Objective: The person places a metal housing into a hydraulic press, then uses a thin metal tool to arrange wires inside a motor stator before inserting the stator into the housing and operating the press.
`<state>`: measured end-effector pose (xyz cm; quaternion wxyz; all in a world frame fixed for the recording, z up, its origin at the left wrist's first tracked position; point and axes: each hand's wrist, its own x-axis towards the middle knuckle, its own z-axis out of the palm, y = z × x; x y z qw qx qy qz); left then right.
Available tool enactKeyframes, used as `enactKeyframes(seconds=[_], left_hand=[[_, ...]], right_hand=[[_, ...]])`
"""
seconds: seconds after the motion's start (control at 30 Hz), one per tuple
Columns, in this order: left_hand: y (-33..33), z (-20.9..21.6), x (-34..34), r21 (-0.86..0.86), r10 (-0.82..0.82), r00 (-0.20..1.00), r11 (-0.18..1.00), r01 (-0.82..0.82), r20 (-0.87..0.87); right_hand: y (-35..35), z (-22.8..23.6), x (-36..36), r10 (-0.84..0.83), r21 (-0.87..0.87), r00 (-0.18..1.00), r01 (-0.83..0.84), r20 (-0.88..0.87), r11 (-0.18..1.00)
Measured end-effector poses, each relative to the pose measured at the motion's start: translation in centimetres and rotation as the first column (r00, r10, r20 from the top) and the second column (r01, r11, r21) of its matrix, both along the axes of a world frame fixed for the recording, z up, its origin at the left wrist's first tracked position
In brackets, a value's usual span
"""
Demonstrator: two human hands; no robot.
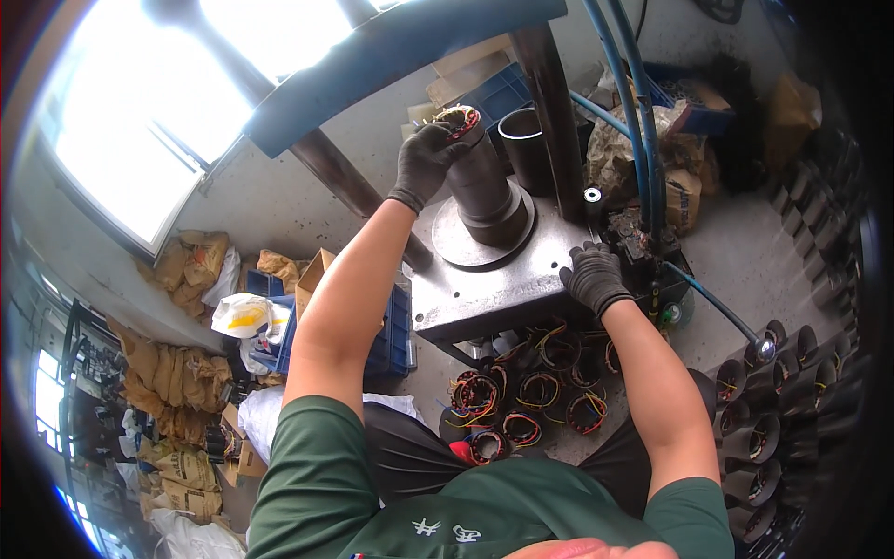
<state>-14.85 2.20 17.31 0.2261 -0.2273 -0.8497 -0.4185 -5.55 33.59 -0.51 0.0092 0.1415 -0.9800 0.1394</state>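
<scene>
My left hand (pixel 426 166), in a dark glove, has its fingers closed at the rim of a wound stator (pixel 458 119) with red and yellowish wires. That stator sits at the top of an upright dark metal cylinder (pixel 482 186), which stands on a round base plate (pixel 452 244) on the press table (pixel 475 296). The palm side of this hand is hidden. My right hand (pixel 596 277), also gloved, lies with fingers stretched over the table's right edge, holding nothing I can see. An open dark tube (pixel 527 140) stands behind the cylinder.
Steel columns (pixel 551 121) and a blue crossbeam (pixel 391 65) frame the table. Several wound stators (pixel 538 391) lie below its front edge. Rows of dark tubes (pixel 752 443) stand at right, near a lever with a ball knob (pixel 765 349). Blue crates (pixel 396 326) are at left.
</scene>
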Motion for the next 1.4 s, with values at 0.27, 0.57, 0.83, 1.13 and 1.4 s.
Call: enactKeyframes(seconds=[0.27, 0.57, 0.83, 1.13, 1.4], left_hand=[[0.3, -1.2, -2.1, 0.185, 0.174, 0.982, 0.965, -0.185, 0.075], [4.5, -0.9, 0.6, -0.067, 0.382, 0.919, 0.919, -0.389, -0.101], [2.0, 0.7, 0.0, 0.440, 0.069, 0.970, 0.882, -0.168, 0.232], [-0.4, 2.0, 4.1, -0.387, 0.239, 0.850, 0.809, -0.442, -0.470], [-4.6, -3.6, 21.0, -0.078, 0.271, 0.962, 0.959, -0.272, -0.027]], right_hand=[[0.2, -0.3, -0.3, 0.007, -0.027, 0.999, -0.008, -0.038, 1.000], [1.1, -0.4, 0.0, -0.021, -0.006, 1.000, 0.021, -0.012, 1.000], [0.6, 0.9, -0.2, 0.009, -0.017, 1.000, -0.009, 0.002, 1.000], [0.3, 2.7, 0.8, 0.139, -0.107, 0.990, -0.140, -0.015, 0.984], [2.1, 4.1, 4.1, 0.403, -0.076, 0.915, -0.400, 0.033, 0.913]])
